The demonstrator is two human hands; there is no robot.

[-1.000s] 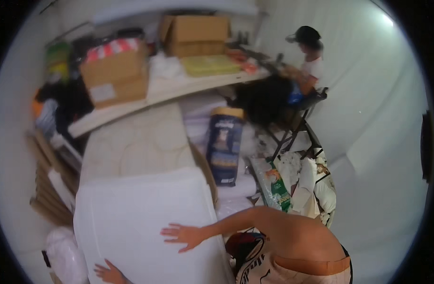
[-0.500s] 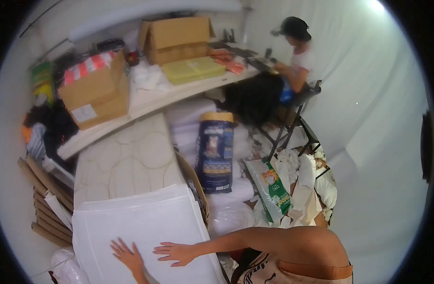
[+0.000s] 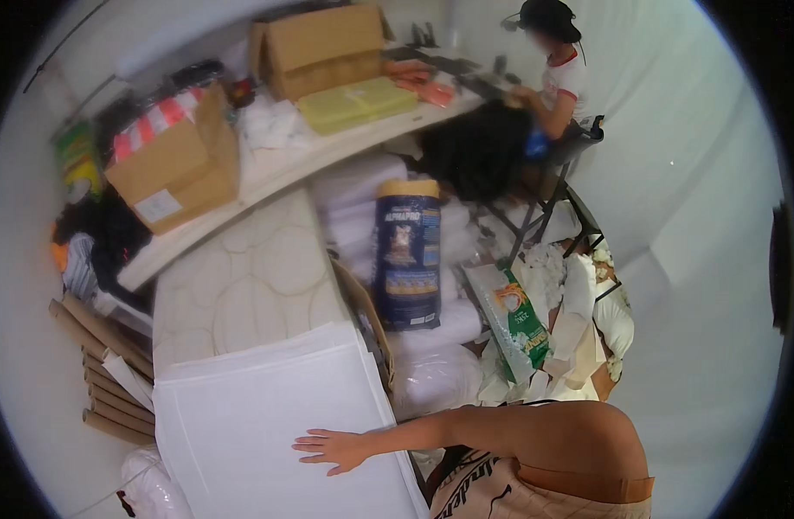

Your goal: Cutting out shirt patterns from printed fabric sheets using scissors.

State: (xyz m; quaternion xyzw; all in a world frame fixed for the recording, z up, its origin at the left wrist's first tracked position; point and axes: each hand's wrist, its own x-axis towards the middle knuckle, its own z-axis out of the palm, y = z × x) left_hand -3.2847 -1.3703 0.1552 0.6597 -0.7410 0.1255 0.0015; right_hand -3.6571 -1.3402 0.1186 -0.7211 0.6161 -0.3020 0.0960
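Note:
A stack of large white sheets lies on the near end of a pale patterned table. My right hand rests flat on the top sheet, fingers spread, holding nothing. The forearm reaches in from the right. My left hand is out of the picture. At the far side of the stack, the edges of several sheets show slightly uneven.
A long bench crosses behind, bearing cardboard boxes and a yellow folded stack. A dark blue bag stands beside white rolls. Cardboard tubes lie left; a seated person works far right.
My left hand has left the sheets and gone out of view at the lower edge. My right hand stays flat on the stack. The whole view has shifted slightly.

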